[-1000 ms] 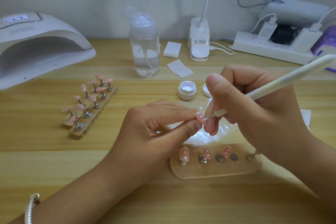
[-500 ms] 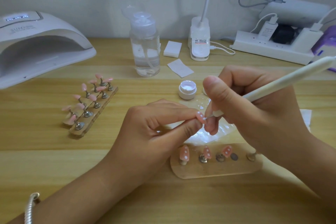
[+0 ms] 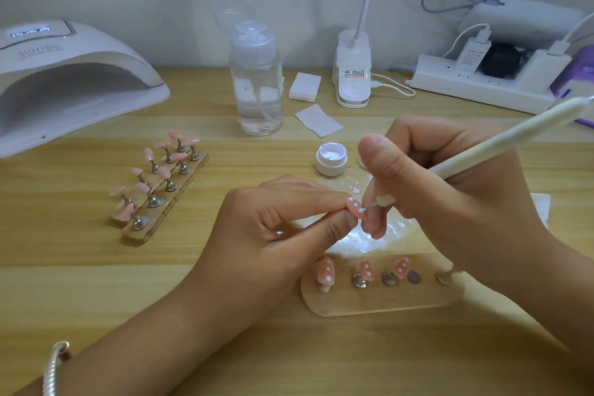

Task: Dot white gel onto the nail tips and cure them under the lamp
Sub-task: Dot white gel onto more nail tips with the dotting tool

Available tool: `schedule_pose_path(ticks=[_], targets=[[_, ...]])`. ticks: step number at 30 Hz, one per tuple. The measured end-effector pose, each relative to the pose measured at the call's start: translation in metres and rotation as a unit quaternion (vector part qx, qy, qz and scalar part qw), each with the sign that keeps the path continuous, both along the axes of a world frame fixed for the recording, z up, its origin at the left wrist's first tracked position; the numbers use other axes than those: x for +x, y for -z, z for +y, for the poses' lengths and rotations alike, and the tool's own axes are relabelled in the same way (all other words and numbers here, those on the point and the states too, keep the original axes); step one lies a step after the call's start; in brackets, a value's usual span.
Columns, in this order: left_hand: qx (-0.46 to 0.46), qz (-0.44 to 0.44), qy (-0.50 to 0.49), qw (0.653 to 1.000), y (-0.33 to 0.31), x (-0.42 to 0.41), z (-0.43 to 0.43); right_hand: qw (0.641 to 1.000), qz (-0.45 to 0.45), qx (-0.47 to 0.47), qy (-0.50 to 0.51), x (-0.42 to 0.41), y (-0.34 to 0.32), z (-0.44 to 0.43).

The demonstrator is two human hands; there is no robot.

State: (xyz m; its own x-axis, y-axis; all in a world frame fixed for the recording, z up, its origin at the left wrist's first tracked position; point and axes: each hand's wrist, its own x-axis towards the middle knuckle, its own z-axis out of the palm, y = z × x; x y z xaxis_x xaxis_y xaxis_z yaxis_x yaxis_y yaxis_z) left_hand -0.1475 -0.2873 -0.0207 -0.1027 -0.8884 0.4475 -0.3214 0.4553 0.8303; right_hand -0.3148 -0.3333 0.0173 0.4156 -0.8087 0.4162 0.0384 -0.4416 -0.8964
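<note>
- Pink nail tip (image 3: 354,206), marked with white dots, sits pinched between the thumb and forefinger of the left hand (image 3: 273,228), above the middle of the wooden table (image 3: 96,283).
- The left hand's other fingers curl in tightly under the forefinger.
- The right hand (image 3: 450,199) grips a white dotting pen (image 3: 482,154) like a pencil, fingers closed round its lower end. The pen's fine metal point touches the held tip.
- An open pot of white gel (image 3: 331,159) stands on the table just behind the hands.
- Three dotted tips (image 3: 326,272) stand on the near wooden holder (image 3: 385,302), just in front of the hands.
- Plain pink tips (image 3: 162,172) fill a second holder (image 3: 136,236) to the left.
- The curing lamp (image 3: 64,74) sits at the far left, well apart from both hands.
</note>
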Motion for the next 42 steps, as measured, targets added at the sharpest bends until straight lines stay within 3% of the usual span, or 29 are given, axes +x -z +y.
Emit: schedule_pose_path(ticks=[13,29,34,36,39,40,42], targets=[[0.046,0.057,-0.017,0.997,-0.001,-0.002,0.003,0.994,-0.097,-0.021,0.047,-0.010,-0.028,-0.015],[0.037,0.014,-0.055,0.998,-0.003,-0.002,0.004,0.990,0.010,-0.024,0.136,-0.022,-0.031,-0.037],[0.038,0.004,-0.052,0.998,-0.002,-0.001,0.004,0.966,0.176,-0.079,0.175,-0.051,-0.043,-0.050],[0.038,-0.003,-0.056,0.998,-0.001,0.000,0.005,0.911,0.327,-0.124,0.220,-0.074,-0.046,-0.056],[0.045,-0.005,-0.061,0.997,0.001,0.001,0.005,0.790,0.556,-0.120,0.230,-0.109,-0.038,-0.055],[0.047,-0.006,-0.061,0.997,0.001,0.001,0.005,0.777,0.583,-0.098,0.216,-0.118,-0.033,-0.051],[0.051,-0.003,-0.061,0.997,0.002,0.002,0.005,0.791,0.579,-0.056,0.192,-0.132,-0.021,-0.038]])
